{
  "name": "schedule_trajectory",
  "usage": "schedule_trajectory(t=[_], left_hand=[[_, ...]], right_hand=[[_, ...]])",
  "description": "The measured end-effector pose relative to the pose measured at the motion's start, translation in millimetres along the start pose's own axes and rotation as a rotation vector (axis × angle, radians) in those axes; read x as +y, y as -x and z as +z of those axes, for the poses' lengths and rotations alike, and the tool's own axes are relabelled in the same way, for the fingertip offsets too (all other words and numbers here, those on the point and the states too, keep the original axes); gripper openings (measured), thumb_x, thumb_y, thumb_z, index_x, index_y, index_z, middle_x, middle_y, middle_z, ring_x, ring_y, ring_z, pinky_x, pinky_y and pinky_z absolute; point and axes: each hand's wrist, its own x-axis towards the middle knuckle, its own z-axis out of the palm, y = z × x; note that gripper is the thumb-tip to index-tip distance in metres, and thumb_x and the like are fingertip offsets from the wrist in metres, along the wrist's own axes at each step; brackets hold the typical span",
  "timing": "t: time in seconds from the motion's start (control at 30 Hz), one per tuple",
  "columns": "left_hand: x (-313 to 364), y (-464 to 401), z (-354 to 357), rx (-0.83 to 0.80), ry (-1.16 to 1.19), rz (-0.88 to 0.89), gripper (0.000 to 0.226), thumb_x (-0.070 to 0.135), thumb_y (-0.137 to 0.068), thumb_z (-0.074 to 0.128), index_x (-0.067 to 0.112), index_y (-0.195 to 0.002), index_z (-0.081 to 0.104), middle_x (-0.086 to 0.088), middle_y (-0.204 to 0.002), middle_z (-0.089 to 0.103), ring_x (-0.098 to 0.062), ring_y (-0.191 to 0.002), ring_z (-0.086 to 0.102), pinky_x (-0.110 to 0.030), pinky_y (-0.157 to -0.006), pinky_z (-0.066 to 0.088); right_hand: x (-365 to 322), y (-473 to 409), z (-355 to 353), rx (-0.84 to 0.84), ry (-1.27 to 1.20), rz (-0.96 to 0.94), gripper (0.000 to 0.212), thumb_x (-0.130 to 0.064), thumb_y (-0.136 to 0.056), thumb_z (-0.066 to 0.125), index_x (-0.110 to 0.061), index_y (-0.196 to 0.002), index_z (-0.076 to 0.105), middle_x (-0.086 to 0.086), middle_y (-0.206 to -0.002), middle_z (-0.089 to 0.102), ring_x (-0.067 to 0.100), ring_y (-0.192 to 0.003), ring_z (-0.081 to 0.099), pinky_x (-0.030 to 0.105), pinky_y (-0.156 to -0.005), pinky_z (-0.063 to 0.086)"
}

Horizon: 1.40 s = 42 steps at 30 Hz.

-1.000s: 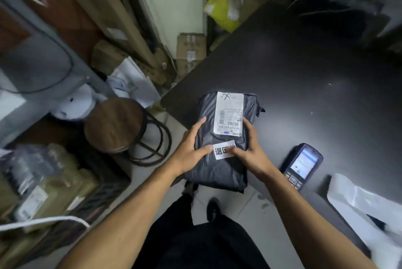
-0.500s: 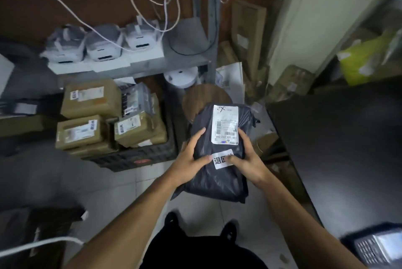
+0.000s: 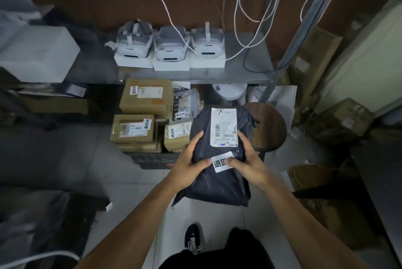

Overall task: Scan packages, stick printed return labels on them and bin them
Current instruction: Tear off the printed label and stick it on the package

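I have the dark package (image 3: 219, 177) held up in front of me with both hands, above the tiled floor (image 3: 91, 160). My left hand (image 3: 191, 165) clasps its left edge, fingers spread flat up the face and the thumb lying across toward the middle. My right hand (image 3: 250, 164) clasps the right edge the same way, fingers reaching up beside the shipping label (image 3: 224, 127) and the thumb pressed onto the small white return label (image 3: 221, 163), covering its last character. Both forearms reach forward from the bottom of the view and converge on the package, wrists roughly level.

The shipping label sits on the upper half of the package, just above my thumbs, with a pen mark near its top. The return label lies between my two thumbs, just below the shipping label.

Beyond my left fingers is a black crate (image 3: 152, 159) stacked with brown boxes (image 3: 146, 97) that carry similar small white labels. Beyond my right fingers stands a round wooden stool (image 3: 269, 126), partly hidden by the package. Farther off, above the grip, a grey shelf (image 3: 250, 70) carries three white headsets (image 3: 169, 45).
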Motion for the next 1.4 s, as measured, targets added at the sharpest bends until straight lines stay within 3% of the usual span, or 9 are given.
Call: schedule_trajectory(t=[0.17,0.33,0.43,0.57,0.7,0.8,0.9,1.13,1.4], left_hand=[[-10,-40,-30,0.019,0.063,-0.019,0.083,0.051,-0.074,0.073,0.055,-0.146,0.031,0.006,-0.151,0.040,-0.010,-0.139,0.040,-0.046,-0.114,0.038],[-10,-100,-50,0.066,0.095,-0.078,0.084,0.045,-0.075,0.073,0.048,-0.148,0.031,0.009,-0.150,0.040,-0.005,-0.136,0.042,-0.039,-0.114,0.039],[-17,-142,-60,0.098,0.107,-0.102,0.076,0.022,-0.087,0.073,0.044,-0.147,0.031,0.017,-0.145,0.042,0.008,-0.131,0.043,-0.025,-0.110,0.040],[-43,-198,-71,0.196,0.107,-0.119,0.073,-0.003,-0.090,0.065,0.034,-0.143,0.032,0.027,-0.138,0.037,0.027,-0.119,0.039,-0.001,-0.094,0.036],[-76,-248,-81,0.226,0.133,-0.144,0.074,0.007,-0.088,0.070,0.040,-0.143,0.034,0.024,-0.145,0.038,0.012,-0.132,0.038,-0.012,-0.106,0.036],[-100,-279,-87,0.242,0.142,-0.165,0.074,0.001,-0.088,0.069,0.035,-0.145,0.036,0.017,-0.147,0.041,0.008,-0.134,0.040,-0.016,-0.110,0.036],[-123,-303,-95,0.231,0.167,-0.175,0.073,0.002,-0.089,0.068,0.036,-0.145,0.035,0.015,-0.149,0.041,0.005,-0.135,0.041,-0.020,-0.111,0.037],[-167,-337,-109,0.251,0.132,-0.205,0.081,0.045,-0.075,0.073,0.054,-0.146,0.035,0.009,-0.152,0.039,-0.006,-0.140,0.039,-0.043,-0.116,0.036],[-163,-358,-122,0.230,0.026,-0.219,0.082,0.053,-0.072,0.069,0.062,-0.143,0.028,0.009,-0.150,0.034,-0.003,-0.137,0.036,-0.030,-0.114,0.034]], right_hand=[[-18,-55,8,-0.066,0.054,0.043,0.088,-0.020,-0.083,0.072,-0.046,-0.149,0.021,-0.020,-0.138,0.048,0.002,-0.129,0.045,0.039,-0.113,0.037],[-22,-131,3,-0.104,0.132,0.098,0.090,-0.032,-0.080,0.072,-0.051,-0.149,0.017,-0.012,-0.147,0.041,0.010,-0.133,0.041,0.043,-0.112,0.036],[-17,-183,0,-0.148,0.119,0.117,0.092,-0.032,-0.079,0.073,-0.052,-0.149,0.017,-0.008,-0.150,0.036,0.012,-0.136,0.038,0.039,-0.114,0.034],[-3,-255,2,-0.199,0.118,0.149,0.099,-0.053,-0.061,0.071,-0.062,-0.142,0.015,-0.008,-0.151,0.035,0.012,-0.136,0.039,0.044,-0.114,0.035],[19,-315,8,-0.226,0.098,0.157,0.097,-0.054,-0.060,0.069,-0.064,-0.140,0.016,-0.009,-0.152,0.032,0.010,-0.136,0.038,0.041,-0.115,0.034],[36,-351,15,-0.227,0.093,0.176,0.098,-0.049,-0.061,0.071,-0.066,-0.140,0.017,-0.008,-0.149,0.034,0.011,-0.133,0.041,0.041,-0.113,0.036],[53,-383,22,-0.246,0.120,0.172,0.096,-0.036,-0.075,0.075,-0.060,-0.145,0.014,-0.010,-0.145,0.032,0.008,-0.128,0.041,0.030,-0.105,0.036],[83,-430,40,-0.236,0.136,0.138,0.095,-0.025,-0.081,0.074,-0.056,-0.148,0.014,-0.010,-0.145,0.030,0.005,-0.126,0.037,0.026,-0.099,0.033],[85,-449,46,-0.192,0.166,0.129,0.095,-0.022,-0.081,0.073,-0.051,-0.151,0.014,-0.007,-0.143,0.034,-0.004,-0.115,0.038,0.017,-0.092,0.031]])
